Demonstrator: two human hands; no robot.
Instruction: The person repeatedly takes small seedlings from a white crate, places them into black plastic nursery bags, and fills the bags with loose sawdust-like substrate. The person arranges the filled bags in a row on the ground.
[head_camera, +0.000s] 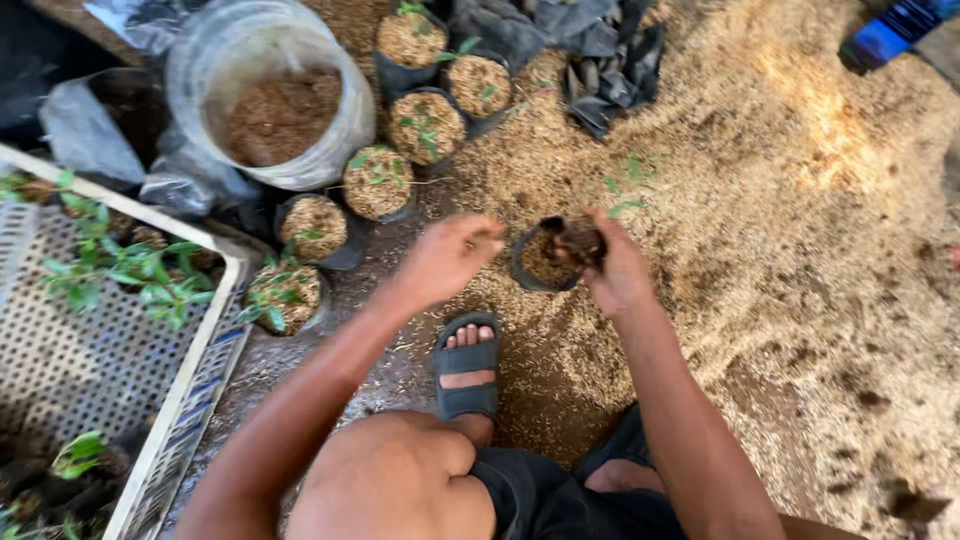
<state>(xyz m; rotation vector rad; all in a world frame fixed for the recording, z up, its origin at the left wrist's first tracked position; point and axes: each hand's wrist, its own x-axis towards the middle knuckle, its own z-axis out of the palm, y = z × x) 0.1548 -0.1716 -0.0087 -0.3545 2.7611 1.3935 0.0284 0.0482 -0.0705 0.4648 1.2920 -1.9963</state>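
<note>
A small black nursery bag, partly filled with husk mix, sits on the ground in front of me. My right hand grips its right rim together with a clump of dark roots and soil; a green seedling rises behind it. My left hand hovers just left of the bag, fingers loosely curled, and what it holds I cannot tell. My sandalled foot rests below the bag.
Several filled black bags with seedlings stand at the upper left beside a clear plastic sack of brown soil. A white perforated crate with seedlings is at the left. Empty black bags lie above. Husk mix covers the ground at right.
</note>
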